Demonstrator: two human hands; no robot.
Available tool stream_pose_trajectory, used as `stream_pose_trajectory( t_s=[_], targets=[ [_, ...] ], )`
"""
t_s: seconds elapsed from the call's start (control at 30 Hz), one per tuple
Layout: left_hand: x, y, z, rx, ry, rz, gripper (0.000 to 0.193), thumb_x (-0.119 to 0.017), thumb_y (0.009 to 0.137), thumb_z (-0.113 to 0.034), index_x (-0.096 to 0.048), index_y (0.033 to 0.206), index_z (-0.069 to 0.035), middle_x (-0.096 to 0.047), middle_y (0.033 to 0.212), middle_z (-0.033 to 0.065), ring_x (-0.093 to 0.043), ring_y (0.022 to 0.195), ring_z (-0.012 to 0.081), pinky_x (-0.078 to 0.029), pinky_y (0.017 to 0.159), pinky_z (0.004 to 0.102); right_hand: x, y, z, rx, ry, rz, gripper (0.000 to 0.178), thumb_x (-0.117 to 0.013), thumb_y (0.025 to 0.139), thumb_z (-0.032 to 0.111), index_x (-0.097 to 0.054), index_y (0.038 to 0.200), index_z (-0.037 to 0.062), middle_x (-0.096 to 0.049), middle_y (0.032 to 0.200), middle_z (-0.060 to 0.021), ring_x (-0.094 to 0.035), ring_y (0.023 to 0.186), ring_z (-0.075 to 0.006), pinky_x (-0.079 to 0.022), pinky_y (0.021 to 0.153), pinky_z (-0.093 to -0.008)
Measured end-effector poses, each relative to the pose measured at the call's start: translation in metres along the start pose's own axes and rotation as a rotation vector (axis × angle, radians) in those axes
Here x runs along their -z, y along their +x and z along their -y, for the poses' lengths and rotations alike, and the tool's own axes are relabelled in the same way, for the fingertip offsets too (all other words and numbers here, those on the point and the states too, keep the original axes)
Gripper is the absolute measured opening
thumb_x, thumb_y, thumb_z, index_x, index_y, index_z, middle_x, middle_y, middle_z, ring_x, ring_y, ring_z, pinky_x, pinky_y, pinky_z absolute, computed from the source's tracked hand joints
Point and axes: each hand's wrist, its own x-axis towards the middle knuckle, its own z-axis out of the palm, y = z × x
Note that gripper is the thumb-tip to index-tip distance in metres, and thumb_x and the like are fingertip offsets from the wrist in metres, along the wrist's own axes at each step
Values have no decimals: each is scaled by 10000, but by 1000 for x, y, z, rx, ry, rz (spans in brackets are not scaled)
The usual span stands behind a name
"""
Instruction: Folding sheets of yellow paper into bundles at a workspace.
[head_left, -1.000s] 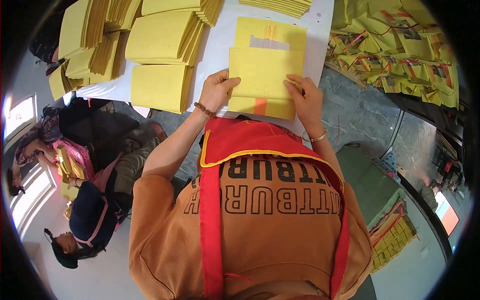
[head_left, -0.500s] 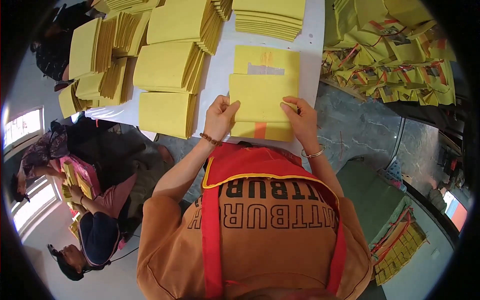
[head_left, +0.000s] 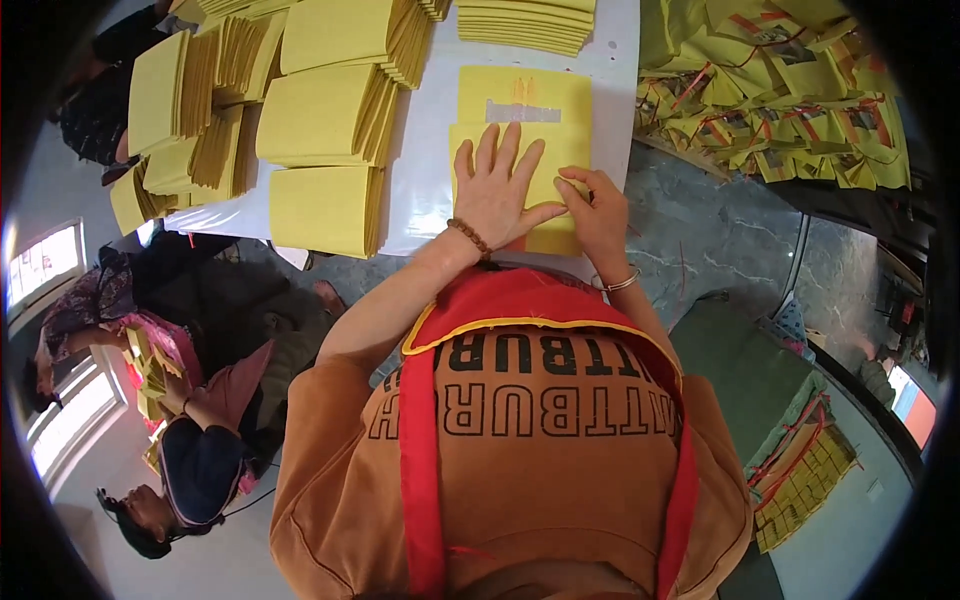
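A folded yellow paper sheet (head_left: 575,92) lies before me near the right side of the white-covered table (head_left: 425,130). Its upper part bears a grey patch (head_left: 522,112) and faint orange marks. My left hand (head_left: 493,192) rests flat on the folded part, fingers spread and thumb reaching right. At the right edge my right hand (head_left: 598,215) pinches the paper between thumb and forefinger. An orange strip at the near end is mostly covered by my left hand and wrist.
Stacks of folded yellow paper (head_left: 320,115) fill the table's left side, and another stack (head_left: 525,28) stands beyond my sheet. Tied yellow bundles (head_left: 800,130) are piled at the right, with more bundles (head_left: 805,495) lower right. A seated person (head_left: 200,470) handles yellow paper at the left.
My left hand has gone from gripping the left edge to lying flat across the fold. My right hand keeps its pinch at the right edge.
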Motion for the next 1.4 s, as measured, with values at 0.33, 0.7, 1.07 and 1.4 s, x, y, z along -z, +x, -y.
stream_pose_trajectory(
  t_s=[0.33,0.7,1.07,1.4],
  targets=[
    [-9,-3,0,35,-4,103,748,-573,735,-559,-410,1329,-135,-327,1387,166,-234,1298,371,-139,1012,565,-1,10,28,546,-485,-98,438,-636,782,272,-543,1196,165,-465,1261,-93,-448,1136,-271,-328,931,-459],
    [-4,-7,21,161,-686,-14,593,-599,750,-180,-410,1304,-90,-344,1392,124,-236,1325,297,-120,1059,487,-26,15,13,481,-366,214,567,-481,880,334,-361,1346,34,-390,1373,-116,-335,1286,-268,-208,1055,-457],
    [6,-24,49,0,-41,52,799,-632,706,-581,-388,1361,-194,-244,1423,207,-354,1204,461,-304,1002,459,-32,14,22,577,-680,177,484,-538,854,341,-474,1277,113,-401,1363,-98,-348,1273,-251,-238,1039,-477],
    [3,-25,52,30,-303,118,847,-679,667,-567,-399,1347,-147,-200,1418,273,-371,1205,435,-340,974,473,-8,23,-18,423,-593,148,523,-430,896,444,-393,1357,200,-241,1465,-97,-201,1355,-296,-81,1052,-587]
  ],
)
